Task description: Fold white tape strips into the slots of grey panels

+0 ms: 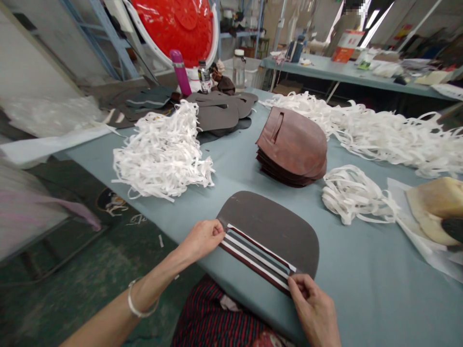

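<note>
A dark grey flat panel (269, 219) with rounded corners lies at the table's near edge. Along its near side runs a long slot with brown edging, and white tape strips (256, 254) lie lengthwise beside it. My left hand (204, 238) is closed, thumb and fingertips pinching at the left end of a strip. At the right end, my right hand (314, 303) pinches the same strip near the panel's corner. Both hands touch the panel's near edge; their fingertips partly hide the strip ends.
A stack of brown leather pieces (294, 140) stands beyond the panel. White strips lie in a heap (162, 154) to the left, a small bundle (356, 195) and a long pile (394, 135) to the right. Grey panels (217, 111), a purple bottle (181, 72) and a yellowish block (436, 207) surround them.
</note>
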The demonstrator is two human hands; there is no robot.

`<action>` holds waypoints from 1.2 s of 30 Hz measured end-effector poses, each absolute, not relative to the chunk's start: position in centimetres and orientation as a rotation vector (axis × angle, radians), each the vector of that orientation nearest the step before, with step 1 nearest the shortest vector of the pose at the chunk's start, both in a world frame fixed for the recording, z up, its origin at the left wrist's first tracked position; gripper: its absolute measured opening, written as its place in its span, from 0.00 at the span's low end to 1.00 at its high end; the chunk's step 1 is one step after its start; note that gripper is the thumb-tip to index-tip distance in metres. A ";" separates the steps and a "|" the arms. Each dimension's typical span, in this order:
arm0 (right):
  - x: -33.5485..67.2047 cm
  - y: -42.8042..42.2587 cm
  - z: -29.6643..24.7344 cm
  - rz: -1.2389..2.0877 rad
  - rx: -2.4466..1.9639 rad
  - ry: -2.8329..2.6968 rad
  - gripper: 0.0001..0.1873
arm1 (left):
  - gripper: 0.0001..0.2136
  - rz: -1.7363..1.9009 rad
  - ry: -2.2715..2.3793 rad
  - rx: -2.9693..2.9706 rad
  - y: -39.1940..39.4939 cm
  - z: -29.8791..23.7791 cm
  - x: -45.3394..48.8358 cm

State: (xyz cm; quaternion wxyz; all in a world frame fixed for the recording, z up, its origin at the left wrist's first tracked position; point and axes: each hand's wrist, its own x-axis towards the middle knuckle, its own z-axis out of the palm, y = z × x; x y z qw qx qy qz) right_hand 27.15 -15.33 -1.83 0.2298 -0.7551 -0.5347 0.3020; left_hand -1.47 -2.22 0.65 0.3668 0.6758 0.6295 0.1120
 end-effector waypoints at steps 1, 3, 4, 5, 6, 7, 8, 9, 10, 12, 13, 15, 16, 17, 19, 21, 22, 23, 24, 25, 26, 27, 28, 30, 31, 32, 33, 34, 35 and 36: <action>27.1 -15.3 -1.8 0.830 -2.083 -1.470 0.19 | 0.08 0.288 1.619 1.734 -2.2 0.5 -1.5; 27.1 -15.3 -1.8 0.829 -2.091 -1.472 0.19 | 0.08 0.284 1.621 1.732 -2.1 0.4 -1.6; 27.1 -15.3 -1.8 0.828 -2.096 -1.472 0.19 | 0.08 0.282 1.622 1.732 -2.1 0.3 -1.6; 27.0 -15.3 -1.8 0.826 -2.100 -1.471 0.19 | 0.08 0.278 1.625 1.733 -2.1 0.2 -1.7; 27.0 -15.2 -1.7 0.824 -2.104 -1.472 0.20 | 0.08 0.274 1.629 1.734 -2.0 0.2 -1.7; 27.0 -15.2 -1.7 0.820 -2.112 -1.472 0.20 | 0.07 0.268 1.632 1.735 -2.0 0.2 -1.7; 27.0 -15.1 -1.7 0.815 -2.122 -1.471 0.20 | 0.07 0.261 1.639 1.737 -2.0 0.3 -1.6; 27.0 -15.1 -1.7 0.811 -2.132 -1.469 0.20 | 0.07 0.251 1.648 1.741 -2.0 0.3 -1.5; 27.0 -15.0 -1.6 0.809 -2.138 -1.468 0.20 | 0.07 0.237 1.658 1.750 -2.1 0.4 -1.4; 27.0 -15.0 -1.5 0.807 -2.141 -1.469 0.20 | 0.06 0.221 1.701 1.801 -2.5 0.4 -1.0; 26.9 -15.0 -1.4 0.802 -2.140 -1.471 0.19 | 0.05 0.241 1.733 1.857 -2.9 0.4 -0.7; 26.8 -15.0 -1.2 0.775 -2.146 -1.470 0.17 | 0.04 0.332 1.768 2.043 -3.7 0.3 -0.1; 26.7 -15.0 -1.1 0.758 -2.157 -1.461 0.16 | 0.04 0.385 1.761 2.160 -4.2 0.2 0.1; 26.6 -15.0 -1.0 0.744 -2.170 -1.447 0.15 | 0.05 0.425 1.741 2.276 -4.7 0.0 0.3; 26.5 -14.9 -0.8 0.725 -2.190 -1.414 0.13 | 0.08 0.442 1.687 2.462 -5.5 -0.3 0.5; 26.4 -14.8 -0.7 0.712 -2.203 -1.395 0.12 | 0.11 0.404 1.641 2.577 -6.2 -0.6 0.3; 26.4 -14.8 -0.6 0.705 -2.209 -1.393 0.11 | 0.12 0.379 1.614 2.617 -6.5 -0.7 0.1; 26.4 -14.8 -0.5 0.700 -2.214 -1.392 0.11 | 0.14 0.349 1.580 2.653 -6.7 -0.7 -0.1; 26.4 -14.8 -0.4 0.702 -2.217 -1.392 0.10 | 0.15 0.317 1.546 2.685 -7.0 -0.7 -0.3; 26.4 -14.9 -0.4 0.712 -2.217 -1.390 0.10 | 0.17 0.288 1.519 2.714 -7.3 -0.7 -0.5; 26.5 -14.9 -0.3 0.728 -2.214 -1.385 0.09 | 0.18 0.259 1.500 2.736 -7.6 -0.7 -0.6; 26.5 -14.9 -0.3 0.749 -2.209 -1.377 0.09 | 0.20 0.230 1.492 2.752 -7.9 -0.7 -0.7; 26.6 -14.9 -0.3 0.768 -2.206 -1.366 0.09 | 0.21 0.198 1.491 2.760 -8.1 -0.6 -0.6; 26.6 -14.8 -0.2 0.784 -2.219 -1.355 0.09 | 0.22 0.144 1.516 2.762 -8.7 -0.6 -0.4; 26.6 -14.7 -0.2 0.777 -2.239 -1.359 0.09 | 0.22 0.125 1.537 2.759 -8.9 -0.6 -0.1; 26.5 -14.6 -0.1 0.760 -2.263 -1.369 0.09 | 0.22 0.112 1.560 2.755 -9.2 -0.6 0.1; 26.4 -14.6 -0.1 0.737 -2.287 -1.383 0.08 | 0.22 0.106 1.581 2.750 -9.4 -0.7 0.4; 26.3 -14.5 -0.1 0.711 -2.309 -1.400 0.08 | 0.22 0.108 1.602 2.745 -9.6 -0.7 0.6; 26.1 -14.5 -0.2 0.685 -2.328 -1.417 0.08 | 0.22 0.114 1.621 2.738 -9.8 -0.8 0.8; 26.0 -14.5 -0.2 0.657 -2.343 -1.430 0.08 | 0.22 0.124 1.637 2.732 -10.0 -0.8 1.0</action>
